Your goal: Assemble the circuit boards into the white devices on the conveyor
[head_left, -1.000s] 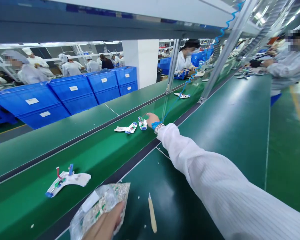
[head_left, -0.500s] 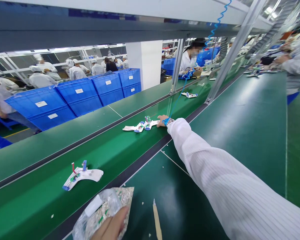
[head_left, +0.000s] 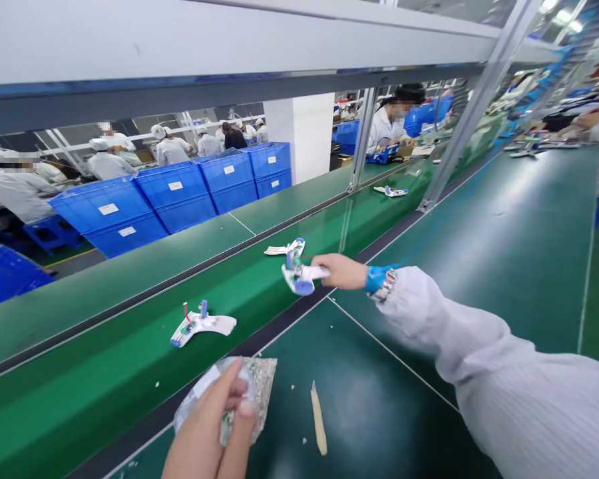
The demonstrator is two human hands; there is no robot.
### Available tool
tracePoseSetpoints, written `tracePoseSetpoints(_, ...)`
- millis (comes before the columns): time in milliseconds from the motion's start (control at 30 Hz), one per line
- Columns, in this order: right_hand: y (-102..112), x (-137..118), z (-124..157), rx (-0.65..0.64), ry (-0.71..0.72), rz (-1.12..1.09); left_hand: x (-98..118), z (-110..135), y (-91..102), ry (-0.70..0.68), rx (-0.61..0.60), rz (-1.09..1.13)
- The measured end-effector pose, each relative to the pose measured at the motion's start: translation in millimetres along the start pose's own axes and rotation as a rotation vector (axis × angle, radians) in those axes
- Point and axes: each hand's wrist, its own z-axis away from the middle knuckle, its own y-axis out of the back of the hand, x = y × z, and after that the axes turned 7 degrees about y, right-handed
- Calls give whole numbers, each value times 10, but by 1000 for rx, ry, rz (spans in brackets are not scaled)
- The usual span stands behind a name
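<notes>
The right hand (head_left: 342,271) is pinching one end of a small white plastic piece (head_left: 302,274) between thumb and fingers, holding it just above the near edge of the green conveyor belt (head_left: 104,372). The piece is carrying a green circuit board and blue fittings. It is probably light and stiff, with fragile electronics, so the bare white end looks like the safest place to grip. A blue wrist strap (head_left: 377,278) is circling that wrist.

The left hand (head_left: 214,432) is pressing thumb and fingers together on a soft clear bag (head_left: 252,386) of tiny parts, lying on the dark green worktable (head_left: 379,399) near a wooden stick (head_left: 319,419).

Two similar pieces are lying on the belt, one nearby (head_left: 202,324) and one farther along (head_left: 284,249). Beyond them, blue crates (head_left: 180,193) are standing in a row, and people in white coats are working at other benches.
</notes>
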Motion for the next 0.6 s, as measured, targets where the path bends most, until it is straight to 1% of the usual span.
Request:
tracePoseSetpoints(67, -76, -375, 104, -59, 227, -95, 47, 16, -3, 33, 38, 80)
tracePoseSetpoints(100, -113, -559, 147, -90, 333, -143, 72, 37, 0, 47, 34, 142)
tracePoseSetpoints(167, -174, -882, 208, -152, 514, -224, 131, 103, 23, 82, -28, 303)
tracePoseSetpoints(233, -217, -1118, 228, -198, 674, -310, 194, 183, 64, 135, -122, 484)
tracePoseSetpoints(333, -251, -1319, 212, -232, 878, -469, 277, 285, 133, 179, -222, 737)
tracePoseSetpoints(367, -257, -1362, 206, -236, 918, -515, 298, 307, 152, 164, -241, 781)
tracePoseSetpoints(433, -267, -1438, 209, -242, 932, -561, 330, 329, 187, 98, -249, 779)
tracePoseSetpoints(533, -295, -1545, 244, -250, 894, -591, 365, 333, 228, -20, -212, 632)
tracePoseSetpoints(600, -326, -1598, 265, -277, 884, -629, 385, 334, 238, -33, -171, 578)
